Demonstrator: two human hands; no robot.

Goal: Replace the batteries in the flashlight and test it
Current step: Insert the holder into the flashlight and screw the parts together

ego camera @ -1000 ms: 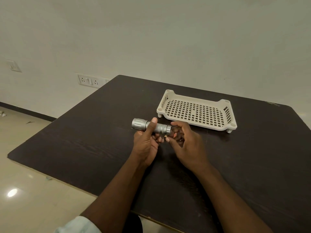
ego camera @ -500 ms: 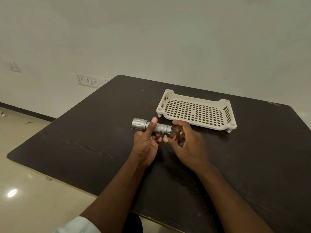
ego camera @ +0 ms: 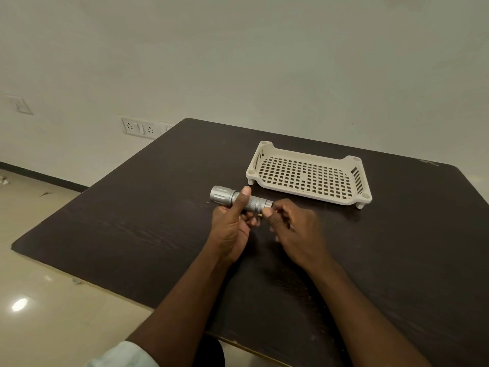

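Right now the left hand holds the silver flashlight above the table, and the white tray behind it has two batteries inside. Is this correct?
Not quite: the head view shows the white tray with nothing inside. The left hand does hold the silver flashlight above the table.

A dark wooden table (ego camera: pixel 370 260) stands against a plain pale wall (ego camera: pixel 264 62). Sockets (ego camera: pixel 140 127) sit on the wall, upper left of the grip. Glossy beige floor (ego camera: pixel 53 313) reflects a light spot (ego camera: pixel 19 305) at lower left.
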